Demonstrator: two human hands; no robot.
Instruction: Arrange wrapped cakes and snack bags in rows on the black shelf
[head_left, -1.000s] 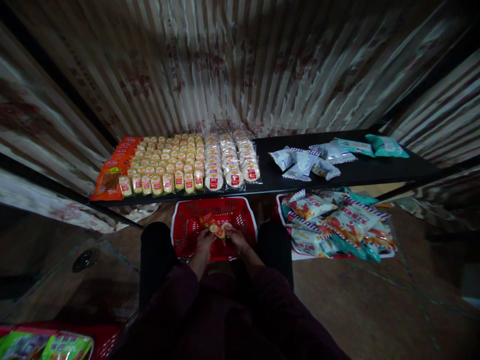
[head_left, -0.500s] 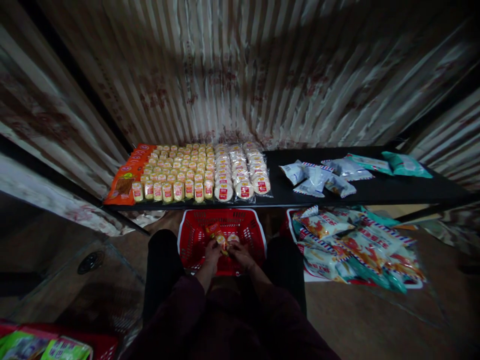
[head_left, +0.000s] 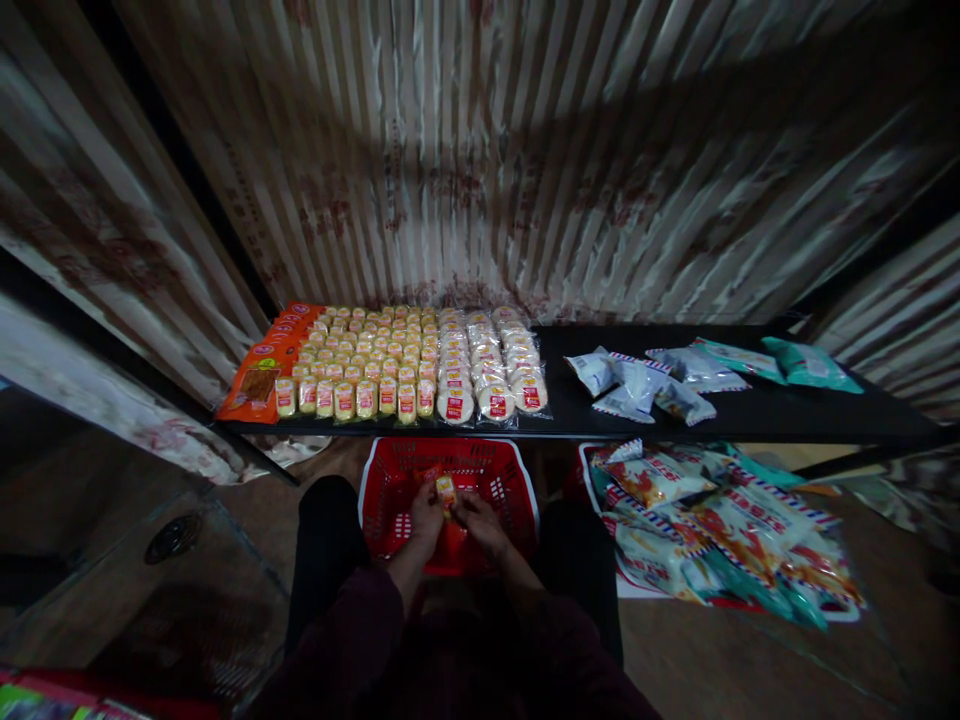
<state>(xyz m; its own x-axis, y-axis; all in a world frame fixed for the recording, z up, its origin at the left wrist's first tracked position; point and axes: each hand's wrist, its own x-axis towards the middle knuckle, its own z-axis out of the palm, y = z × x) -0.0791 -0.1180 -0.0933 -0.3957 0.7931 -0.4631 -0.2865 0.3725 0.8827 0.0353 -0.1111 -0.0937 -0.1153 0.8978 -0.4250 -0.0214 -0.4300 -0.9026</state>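
Note:
Over the red basket [head_left: 375, 510] between the knees, my left hand [head_left: 426, 515] pinches a small yellow wrapped cake [head_left: 446, 491] upright. The fingers of my right hand [head_left: 481, 522] are curled against the cake's right side. An orange-red wrapper [head_left: 427, 474] lies in the basket behind the left fingers. Above the basket, the black shelf [head_left: 559, 390] carries rows of similar yellow wrapped cakes [head_left: 365, 398]. Right of these stand rows of round white packaged cakes [head_left: 497, 402]. Flat orange packs [head_left: 259, 380] lie at the left end.
Several white and teal snack bags [head_left: 630, 388] lie on the shelf's right half. A second basket [head_left: 589, 465] at the right is heaped with snack bags [head_left: 739, 520]. Another red basket [head_left: 97, 690] with green packs sits bottom left. A striped curtain [head_left: 480, 180] hangs behind.
The round white pack by my right hand is out of sight now. The yellow cake is held more upright, with both hands around it. The view has tilted up slightly.

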